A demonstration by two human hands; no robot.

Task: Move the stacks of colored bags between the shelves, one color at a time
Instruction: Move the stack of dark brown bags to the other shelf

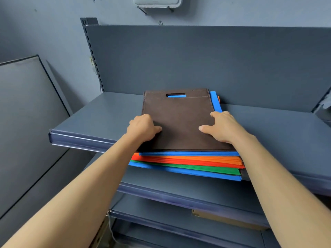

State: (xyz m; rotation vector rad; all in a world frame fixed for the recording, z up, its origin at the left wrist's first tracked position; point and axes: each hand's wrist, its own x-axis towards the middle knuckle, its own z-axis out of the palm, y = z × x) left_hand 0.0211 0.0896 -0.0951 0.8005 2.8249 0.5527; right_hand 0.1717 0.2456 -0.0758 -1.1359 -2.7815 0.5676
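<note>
Flanking the brown bags [179, 119], the left hand [141, 128] and right hand [224, 127] pinch opposite side edges, equally near. The bags' long axis runs straight away between them, topping the coloured pile [188, 161] on the upper shelf [89, 122].

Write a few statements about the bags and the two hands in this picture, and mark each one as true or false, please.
1. The brown bags lie on top of all the other bags. True.
2. The left hand hangs free and touches nothing. False: it grips the left edge of the brown bags.
3. The right hand holds the right edge of the brown bags, thumb on top. True.
4. Green bags lie directly under the brown ones. False: blue bags come next, and the green bags are further down.
5. Blue shows through the handle hole of the top brown bag. True.
</note>
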